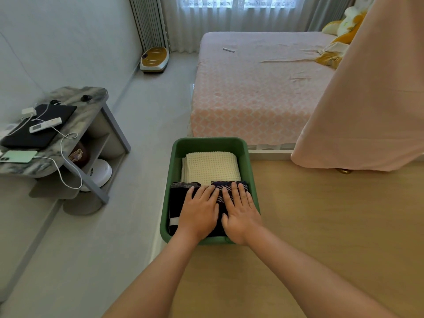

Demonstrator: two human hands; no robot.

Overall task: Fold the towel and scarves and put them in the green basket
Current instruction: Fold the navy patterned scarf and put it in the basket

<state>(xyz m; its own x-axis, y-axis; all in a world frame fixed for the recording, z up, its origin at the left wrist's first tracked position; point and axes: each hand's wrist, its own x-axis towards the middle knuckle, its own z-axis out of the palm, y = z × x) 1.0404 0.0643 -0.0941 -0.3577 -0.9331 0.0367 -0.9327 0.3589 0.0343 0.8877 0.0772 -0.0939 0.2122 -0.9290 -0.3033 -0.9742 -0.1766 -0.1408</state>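
Observation:
The green basket (210, 143) stands at the left edge of a wooden table. A folded cream dotted towel (210, 167) lies in its far half. Two folded dark scarves fill the near half: a plain navy scarf (177, 203) on the left and a striped navy scarf (221, 190) on the right. My left hand (199, 212) lies flat, fingers straight, pressing where the two scarves meet. My right hand (239, 210) presses flat on the striped scarf beside it.
The wooden table (321, 226) stretches right of the basket. A pink cloth (367, 99) hangs at the right. A pink bed (252, 88) lies beyond. A grey side table (68, 125) with a laptop, phone and cables stands left.

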